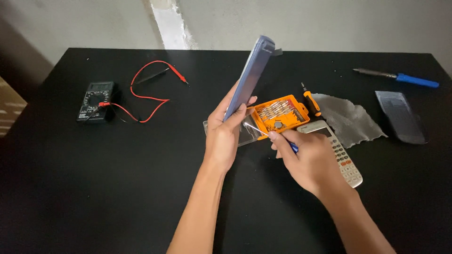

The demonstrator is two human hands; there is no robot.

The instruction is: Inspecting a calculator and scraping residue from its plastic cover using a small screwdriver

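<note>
Bare skin grips both items: my right hand (308, 160) clamps a screwdriver (268, 134), tip near the left hand (225, 131), which pinches the blue cover (249, 77) upright above the table (117, 188). A slip could jab fingers or spill the orange bit case (280, 115) beyond.

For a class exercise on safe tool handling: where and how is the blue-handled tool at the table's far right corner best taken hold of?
Take the blue-handled tool by its blue handle at the right end, coming from above. It lies flat on the black table with its grey metal shaft pointing left, and nothing lies close around the handle.
</note>
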